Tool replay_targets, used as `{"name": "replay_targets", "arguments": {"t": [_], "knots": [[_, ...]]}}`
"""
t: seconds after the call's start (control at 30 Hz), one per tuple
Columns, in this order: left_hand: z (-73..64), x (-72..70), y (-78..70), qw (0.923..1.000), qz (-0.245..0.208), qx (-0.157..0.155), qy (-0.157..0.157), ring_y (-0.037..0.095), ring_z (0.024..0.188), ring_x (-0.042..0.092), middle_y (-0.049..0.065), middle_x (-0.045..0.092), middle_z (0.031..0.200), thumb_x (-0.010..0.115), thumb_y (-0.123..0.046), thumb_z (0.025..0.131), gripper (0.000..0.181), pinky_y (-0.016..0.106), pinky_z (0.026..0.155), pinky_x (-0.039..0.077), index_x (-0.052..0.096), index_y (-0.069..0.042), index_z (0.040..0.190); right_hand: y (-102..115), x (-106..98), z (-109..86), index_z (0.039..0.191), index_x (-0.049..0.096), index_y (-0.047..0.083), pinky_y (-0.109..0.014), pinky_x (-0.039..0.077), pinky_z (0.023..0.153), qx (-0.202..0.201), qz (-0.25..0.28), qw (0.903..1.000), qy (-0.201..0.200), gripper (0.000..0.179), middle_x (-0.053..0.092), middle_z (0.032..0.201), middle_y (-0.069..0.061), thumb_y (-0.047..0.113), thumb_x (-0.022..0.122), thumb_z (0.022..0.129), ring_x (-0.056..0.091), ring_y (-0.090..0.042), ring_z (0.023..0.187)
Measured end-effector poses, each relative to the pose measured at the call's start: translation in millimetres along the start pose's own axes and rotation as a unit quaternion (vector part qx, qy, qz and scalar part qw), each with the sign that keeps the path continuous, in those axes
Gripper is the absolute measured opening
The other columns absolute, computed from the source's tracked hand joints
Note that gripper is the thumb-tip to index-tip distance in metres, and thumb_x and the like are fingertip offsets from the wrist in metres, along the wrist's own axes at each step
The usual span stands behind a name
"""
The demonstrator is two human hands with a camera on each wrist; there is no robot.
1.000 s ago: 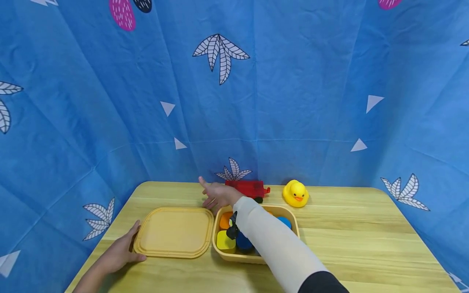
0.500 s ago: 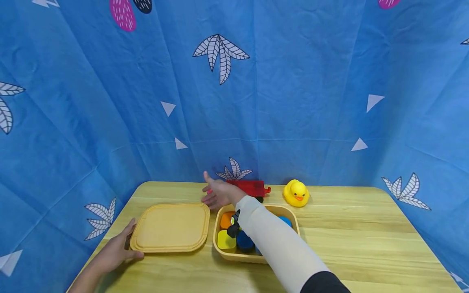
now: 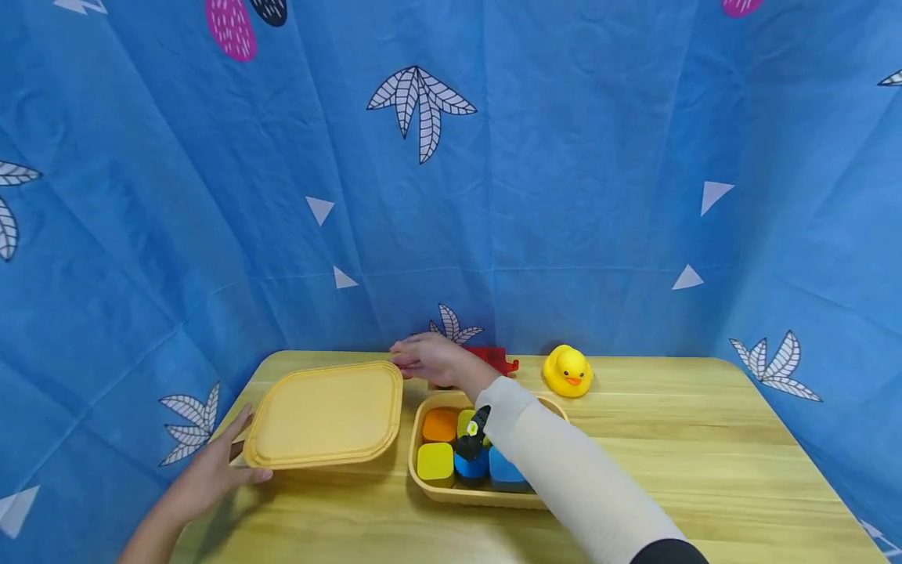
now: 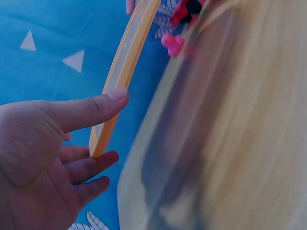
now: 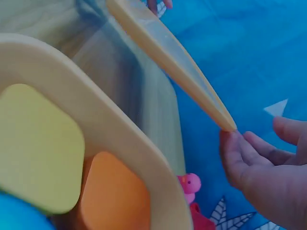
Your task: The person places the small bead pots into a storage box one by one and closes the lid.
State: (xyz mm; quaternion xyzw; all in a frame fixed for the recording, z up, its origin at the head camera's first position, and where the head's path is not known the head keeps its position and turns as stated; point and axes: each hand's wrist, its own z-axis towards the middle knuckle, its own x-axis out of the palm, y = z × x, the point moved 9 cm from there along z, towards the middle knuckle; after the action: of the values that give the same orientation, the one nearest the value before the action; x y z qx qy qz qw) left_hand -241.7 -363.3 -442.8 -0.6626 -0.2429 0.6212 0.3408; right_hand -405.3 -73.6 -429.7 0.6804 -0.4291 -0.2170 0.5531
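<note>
My left hand (image 3: 211, 474) holds a pale yellow plastic lid (image 3: 324, 415) by its left end. In the left wrist view, the thumb lies on one face of the lid and fingers are at its lower end. The lid is raised off the table and tilted. At its far right corner is my right hand (image 3: 437, 360); the right wrist view shows its fingertips touching the lid's edge, with the thumb apart. Below the right forearm stands a matching open box (image 3: 479, 498). Inside are a yellow block (image 3: 435, 462), an orange block (image 3: 440, 425) and blue blocks (image 3: 507, 470), partly covered by the arm.
A yellow rubber duck (image 3: 567, 370) sits at the table's back edge. Left of it, a red toy cart (image 3: 496, 358) is partly behind the right hand. A small pink duck (image 4: 172, 44) is near the cart. Blue patterned cloth (image 3: 564, 196) surrounds the wooden table (image 3: 705, 454).
The lid has risen from the table and tilted, its far side higher. The left hand rose with it. My right hand has turned and come to the lid's right edge, uncovering more blocks.
</note>
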Motion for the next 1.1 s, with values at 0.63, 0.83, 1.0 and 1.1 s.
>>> {"name": "replay_targets", "arguments": {"t": [0.63,0.83,1.0,1.1], "knots": [[18.9,68.1,-72.9,0.9969,-0.069,-0.019,0.032,0.029,0.114,0.061,0.029,0.027,0.160,0.090,-0.026,0.081,0.115,0.036,0.092,0.056,0.015,0.000,0.164,-11,-46,-126.4,0.165,0.026,0.022,-0.051,0.057,0.097,-0.023,-0.035,0.9978,0.051,0.089,0.022,0.166,-0.017,-0.014,0.061,0.091,0.066,-0.032,0.117],[28.0,93.9,-95.1,0.9933,-0.100,-0.006,0.057,0.024,0.108,0.062,0.029,0.026,0.162,0.084,-0.029,0.089,0.102,0.027,0.082,0.058,0.020,0.001,0.163,-13,-70,-158.2,0.167,0.014,0.020,-0.052,0.055,0.100,-0.053,-0.061,0.9964,0.027,0.091,0.007,0.172,-0.015,-0.011,0.059,0.094,0.059,-0.035,0.129],[40.5,109.0,-114.2,0.9920,-0.110,0.024,0.056,0.023,0.102,0.063,0.029,0.035,0.157,0.072,-0.026,0.099,0.082,0.033,0.078,0.060,0.026,0.004,0.161,-20,-98,-181.0,0.168,0.008,0.022,-0.045,0.059,0.096,-0.063,-0.074,0.9942,-0.046,0.095,0.008,0.171,-0.023,-0.010,0.061,0.095,0.058,-0.039,0.131],[46.4,114.0,-116.9,0.9908,-0.127,0.021,0.043,0.021,0.095,0.064,0.028,0.041,0.153,0.072,-0.017,0.099,0.076,0.038,0.074,0.061,0.031,0.004,0.159,-25,-107,-191.9,0.168,0.009,0.019,-0.043,0.060,0.092,-0.068,-0.078,0.9911,-0.084,0.095,0.020,0.163,-0.033,-0.008,0.064,0.095,0.064,-0.036,0.122]]}}
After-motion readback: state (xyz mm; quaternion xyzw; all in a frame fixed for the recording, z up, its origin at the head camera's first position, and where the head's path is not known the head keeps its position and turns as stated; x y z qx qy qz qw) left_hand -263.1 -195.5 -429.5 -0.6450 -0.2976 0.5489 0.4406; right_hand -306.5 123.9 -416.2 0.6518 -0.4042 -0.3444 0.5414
